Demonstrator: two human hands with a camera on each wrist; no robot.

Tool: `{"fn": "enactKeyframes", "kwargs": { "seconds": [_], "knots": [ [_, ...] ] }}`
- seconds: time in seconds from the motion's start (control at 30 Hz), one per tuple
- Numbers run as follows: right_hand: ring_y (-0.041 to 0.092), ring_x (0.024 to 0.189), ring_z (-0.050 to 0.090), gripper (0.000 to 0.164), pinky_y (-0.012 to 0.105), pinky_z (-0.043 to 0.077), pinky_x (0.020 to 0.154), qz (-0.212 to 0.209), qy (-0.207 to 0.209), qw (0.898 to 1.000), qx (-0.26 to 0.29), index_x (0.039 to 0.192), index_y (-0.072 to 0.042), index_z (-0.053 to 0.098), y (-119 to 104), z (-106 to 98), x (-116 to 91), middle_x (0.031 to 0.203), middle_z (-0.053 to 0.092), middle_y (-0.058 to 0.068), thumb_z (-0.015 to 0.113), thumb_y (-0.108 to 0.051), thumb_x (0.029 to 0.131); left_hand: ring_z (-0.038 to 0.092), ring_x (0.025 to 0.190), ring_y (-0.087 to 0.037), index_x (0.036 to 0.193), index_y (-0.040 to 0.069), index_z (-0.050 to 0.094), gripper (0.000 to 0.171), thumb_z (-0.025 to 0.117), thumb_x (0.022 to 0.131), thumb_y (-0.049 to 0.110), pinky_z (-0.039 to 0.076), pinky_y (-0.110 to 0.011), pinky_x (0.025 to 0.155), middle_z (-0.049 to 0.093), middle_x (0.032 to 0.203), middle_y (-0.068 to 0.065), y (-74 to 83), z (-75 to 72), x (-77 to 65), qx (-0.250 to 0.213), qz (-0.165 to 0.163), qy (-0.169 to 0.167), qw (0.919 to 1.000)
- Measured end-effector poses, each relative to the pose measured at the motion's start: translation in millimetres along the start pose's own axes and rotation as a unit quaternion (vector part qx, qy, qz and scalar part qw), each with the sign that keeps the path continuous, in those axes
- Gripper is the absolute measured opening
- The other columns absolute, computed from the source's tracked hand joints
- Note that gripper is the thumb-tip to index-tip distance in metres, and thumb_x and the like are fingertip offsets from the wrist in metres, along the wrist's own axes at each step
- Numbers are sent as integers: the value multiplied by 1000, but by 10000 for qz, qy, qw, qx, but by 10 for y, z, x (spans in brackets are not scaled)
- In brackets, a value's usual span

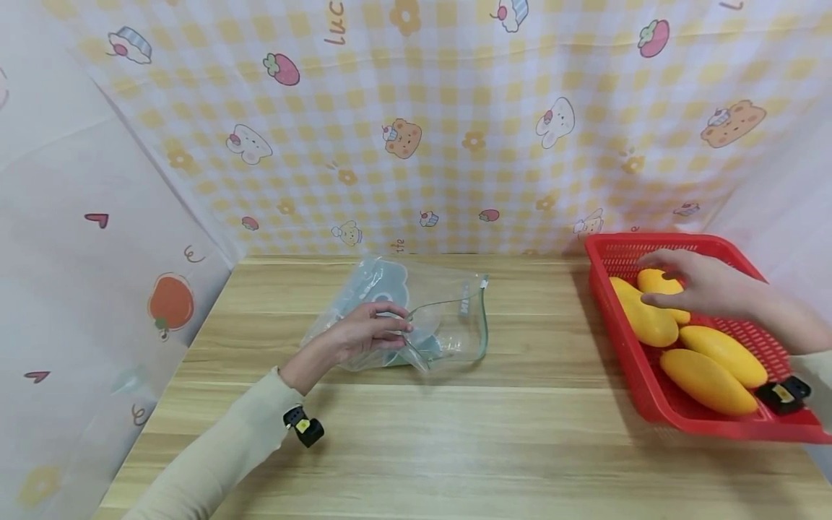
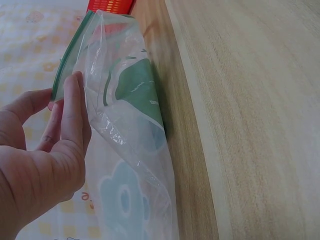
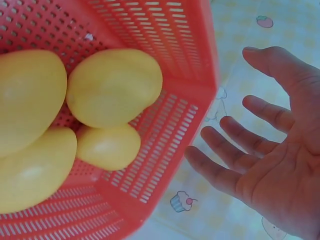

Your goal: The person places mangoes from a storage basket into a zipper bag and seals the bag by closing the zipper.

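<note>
Evidently early in the work, judging by how things lie. Done: the clear zip bag point(image 1: 442, 318) has its mouth parted and is in hand. Left: every yellow mango seen lies in the red basket point(image 1: 715, 427), none gripped; no fruit shows through the bag's film, though folds and print hide some of its inside.

Count, biggest first. Patterned cloth point(image 1: 481, 144) behind: one, yellow check with bears, cakes and flowers. Wooden table point(image 1: 533, 448): one, bearing both bag and basket. Basket: one, slotted walls, at the table's right. Bag: one, near the table's middle, well apart from the basket, mouth turned towards it; green zip strip, blue and green print.

Hands: two, both bare, pale sleeves. Left hand point(image 1: 367, 332) pinches the bag at the edge of its mouth, thumb and fingers close against the film beside the strip. Right hand point(image 1: 708, 285) holds nothing; fingers spread and loose, over the far part of the basket. Right-wrist view shows it apart from the fruit.

Yellow mangoes point(image 1: 721, 354): four, grouped on the basket floor, two towards the far left, two nearer the front; both basket views agree on the number. Black wrist devices point(image 1: 303, 426): two, one per arm
</note>
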State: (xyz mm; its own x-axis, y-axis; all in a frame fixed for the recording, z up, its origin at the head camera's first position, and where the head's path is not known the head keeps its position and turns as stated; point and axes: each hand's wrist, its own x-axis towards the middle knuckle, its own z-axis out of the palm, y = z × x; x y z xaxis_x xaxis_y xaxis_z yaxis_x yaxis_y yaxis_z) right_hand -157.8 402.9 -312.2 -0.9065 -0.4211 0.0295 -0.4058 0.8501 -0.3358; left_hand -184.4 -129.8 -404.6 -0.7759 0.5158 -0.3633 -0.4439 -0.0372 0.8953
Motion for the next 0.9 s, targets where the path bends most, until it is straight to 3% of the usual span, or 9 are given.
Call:
{"fn": "enactKeyframes", "kwargs": {
  "seconds": [0.27, 0.57, 0.9],
  "knots": [
    [48, 120, 46, 76, 71, 47, 91, 232, -437, 9987, -112, 138, 6, 49, 101, -16, 63, 133, 53, 29, 89, -24, 80, 71, 80, -20, 121, -8, 56, 22, 59, 99, -4, 61, -35, 83, 70, 100, -14, -10, -2, 6, 75, 27, 24, 10000],
    [52, 124, 37, 100, 75, 41, 96, 585, -879, 9944, -8, 144, 8, 38, 243, 146, 125, 139, 40, 37, 93, -33, 72, 71, 79, -20, 121, -8, 56, 23, 61, 99, -3, 61, -35, 83, 71, 100, -15, -7, 8, 4, 92, 38, -16, 9999],
    [51, 123, 37, 107, 72, 45, 94, 214, -974, 9950, -38, 144, 7, 37, 273, 369, 239, 138, 39, 37, 97, -29, 64, 70, 78, -20, 121, -7, 57, 22, 61, 99, -3, 61, -35, 82, 71, 101, -15, -14, 22, 19, 150, 10, 0, 9999]
  ]
}}
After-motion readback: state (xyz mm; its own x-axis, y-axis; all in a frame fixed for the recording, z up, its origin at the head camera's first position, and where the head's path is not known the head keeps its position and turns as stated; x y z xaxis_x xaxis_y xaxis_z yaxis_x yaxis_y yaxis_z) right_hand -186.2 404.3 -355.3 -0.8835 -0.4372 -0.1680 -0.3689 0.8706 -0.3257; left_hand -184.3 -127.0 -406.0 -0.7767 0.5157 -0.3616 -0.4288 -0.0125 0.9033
